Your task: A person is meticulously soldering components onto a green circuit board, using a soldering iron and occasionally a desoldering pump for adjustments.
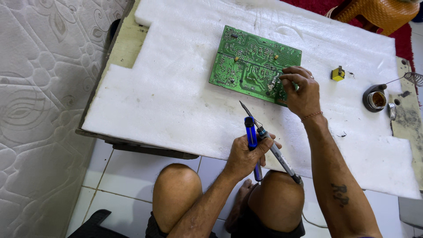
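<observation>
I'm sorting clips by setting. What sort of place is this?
Probably a makeshift home electronics repair spot, not a proper workshop: a green circuit board lies on white foam sheet, the left hand holds a soldering iron, and a mattress stands beside the table.

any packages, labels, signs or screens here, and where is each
No packages, signs or screens.
Soldering iron: left hand holds it with a blue tool; a pale label strip runs along its grey handle.
Circuit board: green rectangle on white foam, tiny white markings, right hand on its corner.
</observation>
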